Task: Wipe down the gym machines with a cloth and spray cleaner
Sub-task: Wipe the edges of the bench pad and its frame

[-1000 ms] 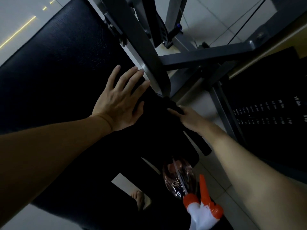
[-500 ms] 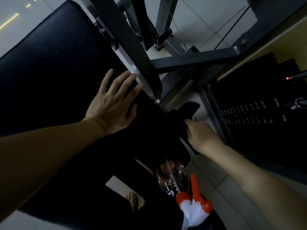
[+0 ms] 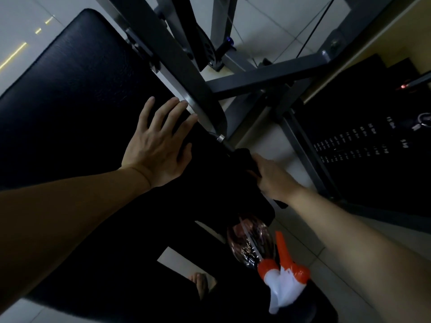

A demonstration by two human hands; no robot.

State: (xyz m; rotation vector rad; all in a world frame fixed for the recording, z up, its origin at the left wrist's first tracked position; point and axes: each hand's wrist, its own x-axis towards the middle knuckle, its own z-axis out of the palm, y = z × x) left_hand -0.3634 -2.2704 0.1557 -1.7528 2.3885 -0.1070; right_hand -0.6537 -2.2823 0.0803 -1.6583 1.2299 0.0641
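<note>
My left hand (image 3: 158, 145) lies flat with spread fingers on the machine's black padded backrest (image 3: 70, 94). My right hand (image 3: 271, 178) grips a dark cloth (image 3: 243, 159) against a black handle bar just below the grey frame post (image 3: 186, 73). The cloth is hard to tell from the dark padding around it. A clear spray bottle (image 3: 250, 241) with an orange and white trigger head (image 3: 283, 276) stands on the black seat pad (image 3: 210, 241) near the bottom of the view, with neither hand on it.
Grey steel frame bars (image 3: 268, 75) cross behind the pad. A black weight stack (image 3: 363, 141) with white weight labels stands at the right. A thin cable (image 3: 312, 31) runs at the upper right. Pale floor tiles (image 3: 268, 15) surround the machine. A bare foot (image 3: 200, 283) shows below.
My right hand has moved up along the handle bar with the cloth, from lower on the bar towards the frame post. My left hand stays flat on the backrest.
</note>
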